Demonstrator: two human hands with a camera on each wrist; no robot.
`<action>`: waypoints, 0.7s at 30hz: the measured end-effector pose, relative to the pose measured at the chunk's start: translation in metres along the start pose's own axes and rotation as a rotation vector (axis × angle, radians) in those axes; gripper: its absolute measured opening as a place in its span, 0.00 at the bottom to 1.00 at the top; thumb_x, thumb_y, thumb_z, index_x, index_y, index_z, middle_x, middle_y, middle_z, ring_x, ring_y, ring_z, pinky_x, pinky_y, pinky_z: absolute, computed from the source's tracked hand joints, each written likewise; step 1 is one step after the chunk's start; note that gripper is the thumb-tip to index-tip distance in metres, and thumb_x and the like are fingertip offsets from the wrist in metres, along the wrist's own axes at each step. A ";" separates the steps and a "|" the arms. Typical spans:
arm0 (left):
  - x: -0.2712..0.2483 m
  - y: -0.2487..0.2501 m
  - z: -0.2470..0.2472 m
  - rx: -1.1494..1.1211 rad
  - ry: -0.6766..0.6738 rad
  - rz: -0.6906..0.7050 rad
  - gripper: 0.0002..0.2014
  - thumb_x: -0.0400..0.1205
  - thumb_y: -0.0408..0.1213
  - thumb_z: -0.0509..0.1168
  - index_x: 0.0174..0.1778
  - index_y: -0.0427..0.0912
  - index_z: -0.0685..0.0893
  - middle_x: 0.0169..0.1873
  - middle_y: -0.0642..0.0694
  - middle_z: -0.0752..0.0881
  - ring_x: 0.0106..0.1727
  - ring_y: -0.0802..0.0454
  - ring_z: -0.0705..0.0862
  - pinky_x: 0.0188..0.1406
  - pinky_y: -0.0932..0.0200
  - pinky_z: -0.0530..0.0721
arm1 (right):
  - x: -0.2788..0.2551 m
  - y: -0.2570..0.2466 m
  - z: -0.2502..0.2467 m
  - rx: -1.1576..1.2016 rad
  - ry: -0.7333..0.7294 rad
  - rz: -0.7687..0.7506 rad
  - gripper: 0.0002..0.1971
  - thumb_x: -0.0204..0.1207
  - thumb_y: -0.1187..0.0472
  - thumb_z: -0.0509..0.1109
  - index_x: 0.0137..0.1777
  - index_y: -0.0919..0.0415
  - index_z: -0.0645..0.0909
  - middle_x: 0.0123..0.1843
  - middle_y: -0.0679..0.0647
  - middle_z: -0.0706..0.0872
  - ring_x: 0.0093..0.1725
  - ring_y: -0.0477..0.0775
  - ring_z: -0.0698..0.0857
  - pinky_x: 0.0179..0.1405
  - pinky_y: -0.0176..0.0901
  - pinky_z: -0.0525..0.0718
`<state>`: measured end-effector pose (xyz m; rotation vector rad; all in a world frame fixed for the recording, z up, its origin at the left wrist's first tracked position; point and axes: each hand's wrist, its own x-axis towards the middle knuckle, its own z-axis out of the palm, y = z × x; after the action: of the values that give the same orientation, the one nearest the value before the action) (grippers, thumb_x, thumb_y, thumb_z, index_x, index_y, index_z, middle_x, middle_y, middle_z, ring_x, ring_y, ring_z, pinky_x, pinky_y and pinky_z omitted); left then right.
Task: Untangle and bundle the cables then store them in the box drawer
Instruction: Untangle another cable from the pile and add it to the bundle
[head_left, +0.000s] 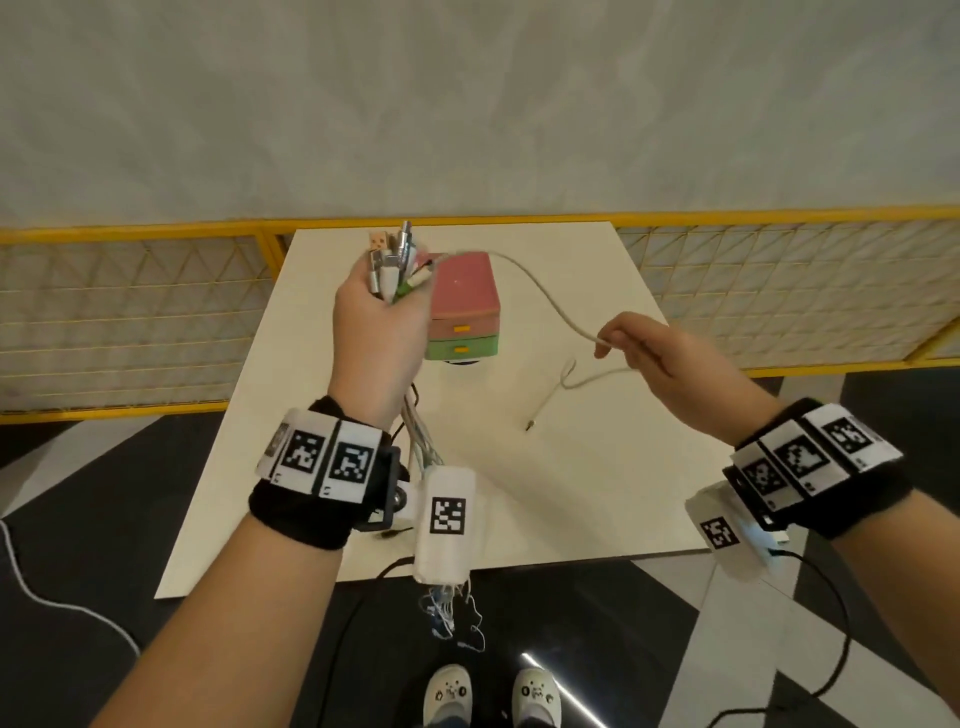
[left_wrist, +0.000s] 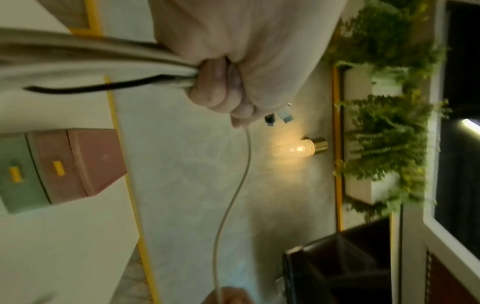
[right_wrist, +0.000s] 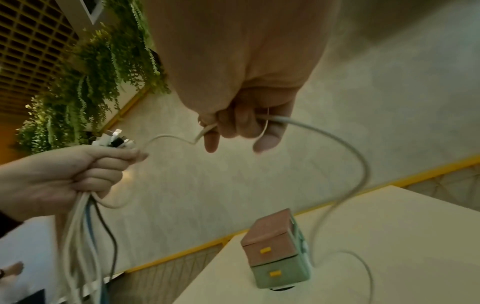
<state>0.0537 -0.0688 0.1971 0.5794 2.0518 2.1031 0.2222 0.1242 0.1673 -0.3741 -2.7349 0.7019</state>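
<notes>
The left hand (head_left: 371, 317) is clenching the bunch of cables (head_left: 396, 260), plugs upward, above the surface (head_left: 571, 467). The drawer box (head_left: 465, 306) is sitting behind. The right hand (head_left: 660, 358) is pinching one white cable (head_left: 545, 291); tugging could snag the box, I judge.

The head view is bright and clear; both wrist views are dim, blurry, bent at the edges. A lamp (left_wrist: 310, 147) glows at three o'clock.

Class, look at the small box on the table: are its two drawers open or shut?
Shut. On the box, the pink drawer and green drawer sit flush with its front; nothing is pulled out.
</notes>
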 end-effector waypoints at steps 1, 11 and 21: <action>-0.005 0.001 0.002 0.013 -0.056 0.073 0.15 0.82 0.32 0.69 0.62 0.54 0.82 0.36 0.62 0.82 0.31 0.67 0.82 0.31 0.74 0.77 | -0.002 -0.006 0.000 -0.003 0.003 -0.027 0.12 0.85 0.53 0.53 0.50 0.51 0.79 0.30 0.47 0.77 0.29 0.52 0.74 0.32 0.51 0.76; -0.033 0.016 0.018 0.205 -0.325 0.124 0.04 0.82 0.41 0.68 0.49 0.52 0.88 0.30 0.64 0.81 0.22 0.71 0.76 0.24 0.75 0.70 | -0.002 -0.038 -0.016 0.212 0.029 -0.107 0.13 0.87 0.59 0.54 0.51 0.58 0.81 0.33 0.33 0.75 0.34 0.40 0.72 0.37 0.27 0.71; -0.020 0.010 0.002 -0.060 0.056 0.059 0.07 0.79 0.45 0.72 0.35 0.53 0.88 0.19 0.53 0.76 0.30 0.61 0.75 0.34 0.62 0.73 | -0.020 0.002 0.059 0.248 -0.264 0.077 0.13 0.87 0.54 0.49 0.60 0.45 0.76 0.35 0.61 0.71 0.31 0.55 0.77 0.41 0.42 0.81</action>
<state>0.0743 -0.0749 0.2034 0.5856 2.0159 2.2306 0.2206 0.0949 0.1124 -0.3518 -2.8376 1.1723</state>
